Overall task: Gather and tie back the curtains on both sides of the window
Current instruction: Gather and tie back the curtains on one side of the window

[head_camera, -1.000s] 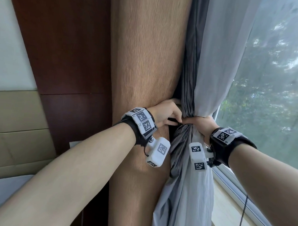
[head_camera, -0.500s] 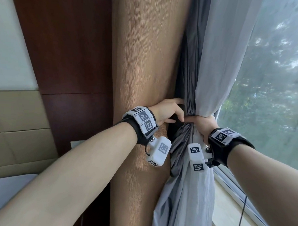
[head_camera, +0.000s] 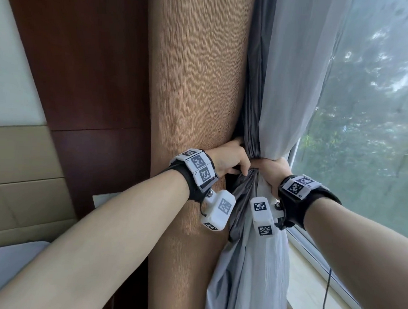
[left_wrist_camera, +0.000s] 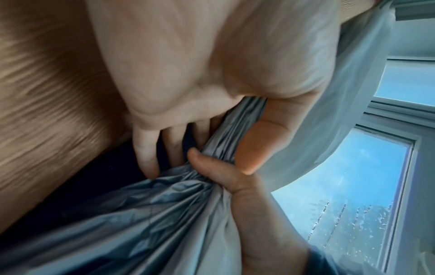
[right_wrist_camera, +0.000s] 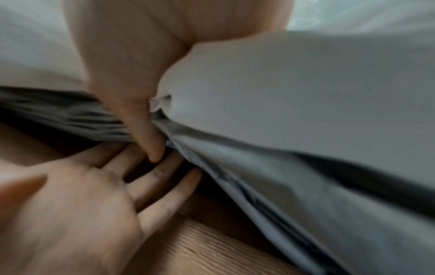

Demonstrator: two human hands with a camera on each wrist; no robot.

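A dark grey curtain (head_camera: 253, 109) and a white sheer curtain (head_camera: 293, 88) hang together beside the window and are bunched into one bundle at wrist height. My right hand (head_camera: 270, 169) grips that bundle from the window side, its fingers wrapped around the pinched folds (left_wrist_camera: 207, 178). My left hand (head_camera: 230, 158) is against the bundle's left side. Its fingers (left_wrist_camera: 146, 158) are fairly straight and reach behind the grey fabric (left_wrist_camera: 164, 214), while the thumb lies along the front. In the right wrist view the left hand (right_wrist_camera: 82, 195) shows spread, straight fingers. No tie-back is visible.
A tall tan ribbed panel (head_camera: 196, 84) stands directly left of the curtains, with dark wood wall (head_camera: 85, 69) beyond it. The window glass (head_camera: 373, 114) and its sill (head_camera: 309, 292) are on the right, and a thin black cable (head_camera: 326, 292) hangs there.
Both hands stay at the gathered point. My left thumb has turned downward over the front of the grey curtain; the right hand's grip has not changed.
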